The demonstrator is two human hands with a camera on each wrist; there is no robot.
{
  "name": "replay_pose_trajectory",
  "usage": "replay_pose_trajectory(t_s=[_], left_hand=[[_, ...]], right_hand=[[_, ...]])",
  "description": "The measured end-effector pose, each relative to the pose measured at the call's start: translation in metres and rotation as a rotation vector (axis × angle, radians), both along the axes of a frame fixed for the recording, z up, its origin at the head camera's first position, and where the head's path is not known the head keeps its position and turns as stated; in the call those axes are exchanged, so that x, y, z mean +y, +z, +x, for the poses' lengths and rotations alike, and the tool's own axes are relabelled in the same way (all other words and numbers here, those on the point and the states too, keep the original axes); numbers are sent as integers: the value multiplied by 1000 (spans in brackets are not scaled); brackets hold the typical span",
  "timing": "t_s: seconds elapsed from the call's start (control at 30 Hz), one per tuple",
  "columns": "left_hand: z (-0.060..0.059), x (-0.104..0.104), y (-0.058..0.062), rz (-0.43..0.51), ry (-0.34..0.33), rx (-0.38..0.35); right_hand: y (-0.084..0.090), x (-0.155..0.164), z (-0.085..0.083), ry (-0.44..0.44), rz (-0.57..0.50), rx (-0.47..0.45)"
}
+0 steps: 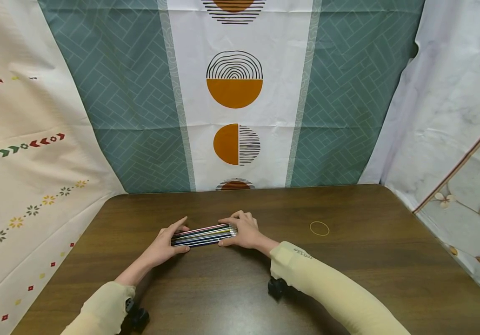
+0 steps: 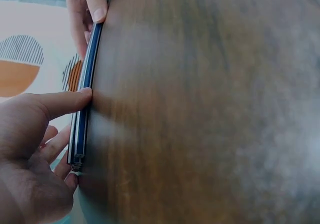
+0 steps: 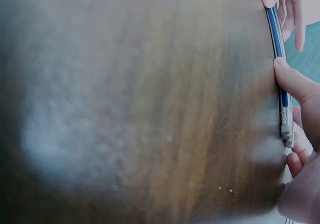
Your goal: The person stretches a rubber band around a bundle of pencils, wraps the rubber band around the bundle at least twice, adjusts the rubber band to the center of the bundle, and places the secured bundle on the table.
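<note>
A row of pencils (image 1: pixel 204 236), dark blue, black, white and some red or yellow, lies crosswise on the table. Silvery ferrules and pale eraser tips (image 3: pixel 286 132) show at its right end in the right wrist view. My left hand (image 1: pixel 162 246) holds the left end, thumb on the near side and fingers on the far side. At the other end my right hand (image 1: pixel 245 232) grips the bundle the same way. Both thumbs press the near edge in the wrist views. Some fingertips are hidden behind the pencils.
A thin yellow rubber band (image 1: pixel 329 229) lies in a loop to the right of my right hand. The brown wooden table (image 1: pixel 231 298) ends at a patterned curtain (image 1: pixel 332 116) at the back. Pale cloths hang along both sides.
</note>
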State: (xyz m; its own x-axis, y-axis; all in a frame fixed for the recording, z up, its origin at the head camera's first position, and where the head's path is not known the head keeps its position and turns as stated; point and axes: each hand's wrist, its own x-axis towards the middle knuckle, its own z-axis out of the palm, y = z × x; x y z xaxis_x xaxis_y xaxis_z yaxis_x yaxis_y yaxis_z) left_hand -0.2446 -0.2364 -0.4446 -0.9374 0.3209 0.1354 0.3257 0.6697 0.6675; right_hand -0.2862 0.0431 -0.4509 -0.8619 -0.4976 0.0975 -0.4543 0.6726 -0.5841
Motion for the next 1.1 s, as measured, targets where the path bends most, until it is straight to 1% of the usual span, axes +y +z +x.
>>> replay_pose_trajectory(t_s=[0.17, 0.4, 0.7, 0.9, 1.1], left_hand=[[-2, -1, 0, -23, -10, 5], [-2, 1, 0, -27, -15, 28], [-3, -1, 2, -26, -24, -14], [-3, -1, 2, -32, -25, -35], [-3, 0, 3, -52, -27, -49]], right_hand=[[2, 0, 0, -2, -2, -8], [1, -1, -1, -6, -3, -20], [0, -2, -2, -8, -9, 4], [-2, -4, -4, -7, 11, 23], [-2, -4, -3, 4, -7, 5]])
